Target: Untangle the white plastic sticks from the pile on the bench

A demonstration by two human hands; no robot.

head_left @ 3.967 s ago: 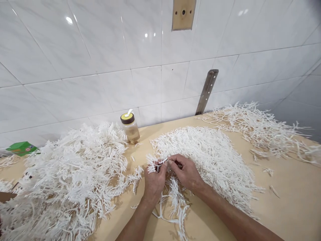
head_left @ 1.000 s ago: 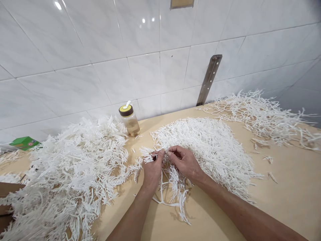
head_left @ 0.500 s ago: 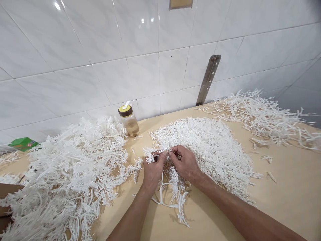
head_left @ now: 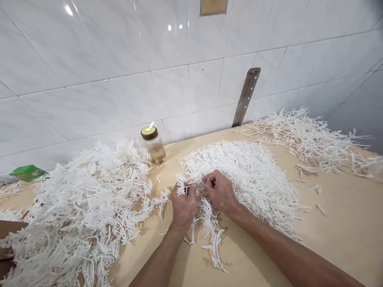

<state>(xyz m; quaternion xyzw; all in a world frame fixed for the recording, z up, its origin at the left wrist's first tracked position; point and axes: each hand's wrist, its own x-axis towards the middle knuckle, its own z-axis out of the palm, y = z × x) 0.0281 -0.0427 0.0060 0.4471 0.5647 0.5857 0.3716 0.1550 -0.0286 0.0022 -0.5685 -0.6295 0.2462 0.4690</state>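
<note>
My left hand (head_left: 183, 206) and my right hand (head_left: 220, 193) meet over a white plastic branched strip (head_left: 209, 231) that trails toward me across the wooden table (head_left: 344, 235). The left hand pinches the strip's upper end, where short white prongs fan out beside the thumb. The fingers of the right hand are curled closed on small white pieces just to the right of it. Behind the hands lies a flat heap of short white pieces (head_left: 254, 179).
A large tangled pile of white branched strips (head_left: 77, 211) covers the table's left side. Another loose spread (head_left: 308, 139) lies at the back right. A jar with a yellow lid (head_left: 153, 144) stands by the tiled wall. A green box (head_left: 26, 173) sits far left.
The right hand has drawn slightly away from the left and curled tighter. The strip has shifted a little under the hands. The view has tilted slightly.
</note>
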